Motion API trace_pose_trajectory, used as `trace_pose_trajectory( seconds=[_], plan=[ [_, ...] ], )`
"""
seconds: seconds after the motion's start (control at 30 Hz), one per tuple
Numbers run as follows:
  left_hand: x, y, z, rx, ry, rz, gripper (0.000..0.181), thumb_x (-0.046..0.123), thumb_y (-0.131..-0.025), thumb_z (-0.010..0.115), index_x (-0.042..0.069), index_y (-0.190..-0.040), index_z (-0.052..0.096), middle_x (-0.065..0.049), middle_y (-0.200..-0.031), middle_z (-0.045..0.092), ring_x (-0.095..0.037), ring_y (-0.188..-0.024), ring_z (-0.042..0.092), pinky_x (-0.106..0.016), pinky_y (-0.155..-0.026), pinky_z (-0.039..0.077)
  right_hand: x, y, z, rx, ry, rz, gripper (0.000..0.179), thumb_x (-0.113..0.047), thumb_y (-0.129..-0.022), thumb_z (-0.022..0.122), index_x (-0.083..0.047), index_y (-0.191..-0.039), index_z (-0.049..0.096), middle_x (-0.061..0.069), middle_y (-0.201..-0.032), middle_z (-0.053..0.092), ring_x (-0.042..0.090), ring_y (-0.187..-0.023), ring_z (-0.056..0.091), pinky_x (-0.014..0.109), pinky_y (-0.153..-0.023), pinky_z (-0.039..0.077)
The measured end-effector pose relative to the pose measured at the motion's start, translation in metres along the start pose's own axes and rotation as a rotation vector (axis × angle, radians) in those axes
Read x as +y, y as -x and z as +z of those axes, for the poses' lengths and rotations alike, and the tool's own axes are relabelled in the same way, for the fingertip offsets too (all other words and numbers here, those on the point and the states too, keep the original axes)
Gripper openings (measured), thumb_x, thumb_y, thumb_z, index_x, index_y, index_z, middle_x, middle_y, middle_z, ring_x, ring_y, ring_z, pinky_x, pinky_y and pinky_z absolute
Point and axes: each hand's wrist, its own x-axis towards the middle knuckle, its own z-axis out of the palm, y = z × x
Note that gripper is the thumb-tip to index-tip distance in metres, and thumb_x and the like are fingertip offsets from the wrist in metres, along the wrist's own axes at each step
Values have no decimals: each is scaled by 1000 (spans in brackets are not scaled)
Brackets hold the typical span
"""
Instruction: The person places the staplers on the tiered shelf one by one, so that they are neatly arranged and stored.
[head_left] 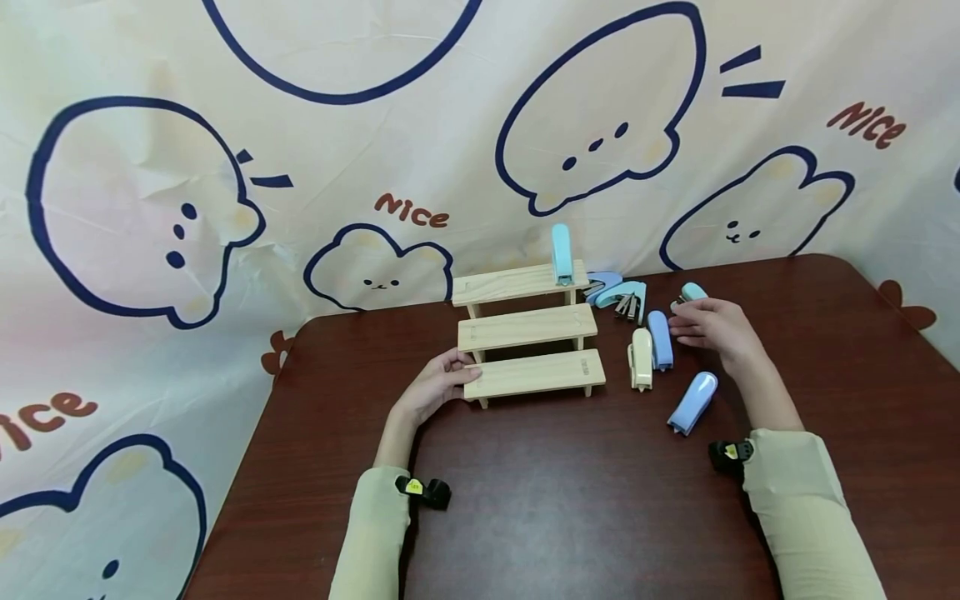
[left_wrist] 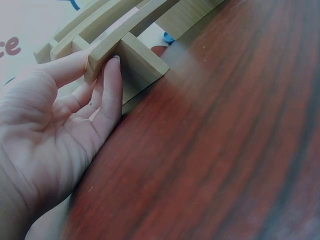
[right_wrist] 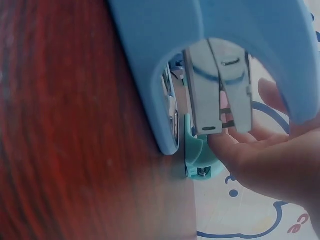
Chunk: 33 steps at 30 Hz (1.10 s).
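- At the left end of the lowest board, the left hand (head_left: 435, 387) is clamped on the wooden rack (head_left: 536, 374), pinching the board's edge between thumb and fingers.
- Near the far right of the dark table (head_left: 570, 500), the right hand (head_left: 722, 332) has its fingers at a turquoise stapler (head_left: 693, 291), partly hiding it; whether they grip it, I cannot tell.
- The rack has three tiers, stepping up toward the patterned cloth (head_left: 480, 150).
- On the top tier, at its right end, stands a light-blue stapler (head_left: 562, 254).
- Just right of the rack, a periwinkle stapler (head_left: 606, 282) lies beside a mint stapler (head_left: 626, 292) with its metal parts showing.
- Between rack and right hand, a cream stapler (head_left: 641, 358) sits just beside a blue stapler (head_left: 661, 339).
- Nearer the person, apart from these, lies a glossy lilac-blue stapler (head_left: 693, 402).
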Motion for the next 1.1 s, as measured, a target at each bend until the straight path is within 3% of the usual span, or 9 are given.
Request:
trace_pose_trajectory(
  seconds=[0.2, 0.43, 0.77, 0.93, 1.1],
  plan=[
    [0, 0, 0, -2, 9, -1, 14, 5, -99, 64, 5, -107, 53, -5, -98, 63, -17, -85, 67, -30, -69, 56, 4, -4, -1, -60, 55, 21, 62, -32, -106, 61, 12, -146, 43, -12, -95, 65, -1, -82, 67, 26, -83, 59],
    [-1, -1, -1, -1, 15, -3, 13, 5, -98, 64, 6, -105, 54, -5, -97, 64, -16, -85, 67, -30, -69, 56, 7, -5, -4, -120, 153, 32, 65, -36, -106, 59, 11, -147, 41, 6, -117, 63, -1, -84, 65, 26, -84, 58],
    [-3, -2, -2, 3, 19, -4, 12, 4, -98, 64, 6, -105, 54, -5, -99, 63, -16, -85, 67, -30, -68, 56, 11, -9, -2, -155, 240, -20, 66, -36, -106, 59, 15, -144, 42, 12, -117, 65, 2, -88, 62, 24, -80, 57],
    [-3, -2, -2, -1, 20, 1, 13, 4, -98, 64, 6, -104, 53, -5, -98, 63, -16, -84, 66, -30, -67, 56, 10, -9, -1, -156, 293, -20, 71, -40, -105, 60, 16, -146, 40, 27, -132, 58, 13, -100, 62, 24, -81, 56],
    [-2, -2, -1, -4, 13, 1, 13, 5, -99, 64, 5, -106, 53, -5, -99, 63, -16, -85, 66, -30, -68, 56, 8, -6, 1, -167, 328, -12, 76, -42, -105, 60, 17, -147, 38, 34, -139, 53, 32, -118, 60, 31, -90, 57]
  ],
)
